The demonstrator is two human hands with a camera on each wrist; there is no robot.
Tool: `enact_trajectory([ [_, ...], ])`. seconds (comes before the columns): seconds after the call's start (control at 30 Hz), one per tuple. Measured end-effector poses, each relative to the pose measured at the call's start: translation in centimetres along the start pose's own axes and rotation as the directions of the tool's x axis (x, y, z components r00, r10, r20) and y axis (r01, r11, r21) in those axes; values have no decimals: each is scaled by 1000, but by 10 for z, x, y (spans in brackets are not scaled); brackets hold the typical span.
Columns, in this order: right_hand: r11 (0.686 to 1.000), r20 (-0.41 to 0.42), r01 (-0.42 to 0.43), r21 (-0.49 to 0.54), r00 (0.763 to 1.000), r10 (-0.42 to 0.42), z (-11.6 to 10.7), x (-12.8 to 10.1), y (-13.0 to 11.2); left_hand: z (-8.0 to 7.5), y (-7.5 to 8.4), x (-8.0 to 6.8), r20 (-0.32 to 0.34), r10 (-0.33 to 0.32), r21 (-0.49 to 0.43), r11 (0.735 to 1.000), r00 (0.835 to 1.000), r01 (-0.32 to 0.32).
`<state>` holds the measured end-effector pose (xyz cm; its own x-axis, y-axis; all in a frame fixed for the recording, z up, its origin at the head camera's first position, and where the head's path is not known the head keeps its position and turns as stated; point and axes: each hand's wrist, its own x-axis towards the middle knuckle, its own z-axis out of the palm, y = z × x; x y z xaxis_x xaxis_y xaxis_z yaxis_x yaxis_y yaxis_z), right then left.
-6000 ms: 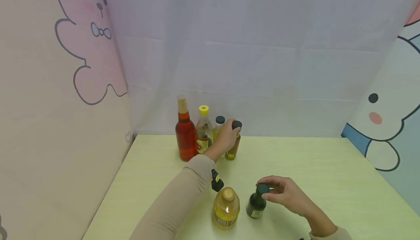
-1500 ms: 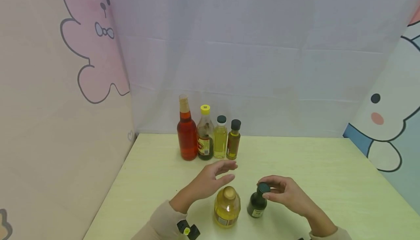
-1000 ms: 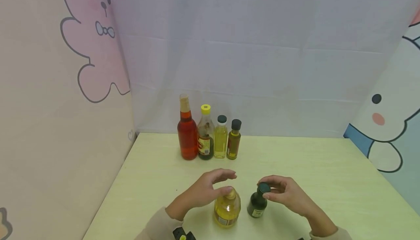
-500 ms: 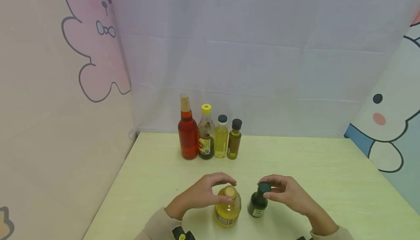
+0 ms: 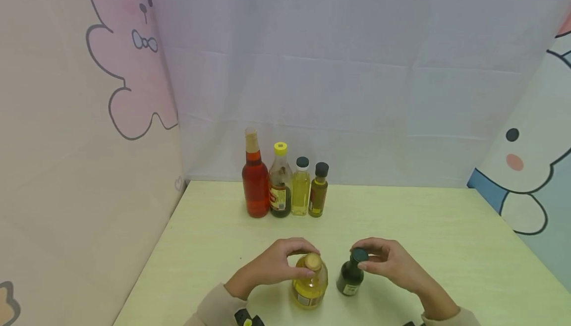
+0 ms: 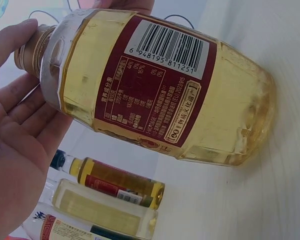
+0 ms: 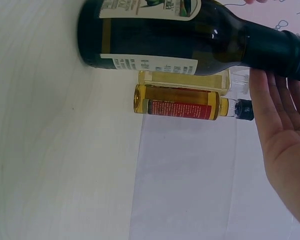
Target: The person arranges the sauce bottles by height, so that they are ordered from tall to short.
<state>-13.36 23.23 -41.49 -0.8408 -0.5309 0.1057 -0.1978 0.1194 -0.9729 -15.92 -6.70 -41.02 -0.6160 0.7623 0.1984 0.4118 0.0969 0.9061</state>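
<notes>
A squat yellow oil bottle (image 5: 309, 286) with a gold cap (image 5: 313, 261) stands at the table's near edge. My left hand (image 5: 308, 260) curls over it, fingers and thumb pinching the cap. In the left wrist view the bottle (image 6: 160, 95) fills the frame with its barcode label, and my thumb touches the gold cap (image 6: 30, 50). Just to the right stands a small dark green bottle (image 5: 349, 279). My right hand (image 5: 362, 257) holds its dark cap between fingers and thumb. In the right wrist view the dark green bottle (image 7: 160, 42) lies across the top, my palm beside its cap.
Several bottles line the back of the pale green table (image 5: 424, 227): a tall red one (image 5: 255, 182), a yellow-capped one (image 5: 279, 187), a pale yellow one (image 5: 301, 190) and a small amber one (image 5: 318, 192). Cloth walls with cartoon animals close off left, back and right.
My left hand let go of the small amber bottle in the back row, drew back and lowered onto the yellow bottle's gold cap. The right hand stayed on the dark green bottle's cap.
</notes>
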Motion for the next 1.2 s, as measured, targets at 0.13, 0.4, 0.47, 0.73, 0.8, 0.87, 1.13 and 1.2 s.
enact_trajectory([
  [0.13, 1000, 1, 9, -1, 1000, -9, 0, 0, 0, 0, 8, -1, -7, 6, -18, 1000, 1000, -6],
  [0.4, 1000, -2, 11, -12, 1000, -11, 1, 0, 0, 4, -16, 1, -35, 29, -26, 999, 999, -30],
  [0.47, 1000, -1, 15, -12, 1000, -15, 1, 0, 0, 4, -20, 2, -40, 48, -18, 999, 998, -49],
  [0.73, 1000, -1, 18, -13, 1000, -18, 0, -1, 1, 4, -24, 4, -56, 59, 17, 998, 997, -59],
  [0.8, 1000, -4, 12, -13, 1000, -12, 1, -1, 2, 4, -23, 4, -59, 51, 12, 999, 997, -50],
  [0.87, 1000, -7, 10, -14, 1000, -10, 1, -1, 2, 5, -22, 4, -63, 45, 5, 999, 997, -45],
  [1.13, 1000, 0, 26, -2, 1000, -26, 1, 0, 1, 1, -2, 3, -84, 67, 20, 998, 994, -66],
  [1.2, 1000, -2, 24, 0, 1000, -24, 1, 0, 1, 1, -10, 4, -97, 84, 33, 996, 992, -82],
])
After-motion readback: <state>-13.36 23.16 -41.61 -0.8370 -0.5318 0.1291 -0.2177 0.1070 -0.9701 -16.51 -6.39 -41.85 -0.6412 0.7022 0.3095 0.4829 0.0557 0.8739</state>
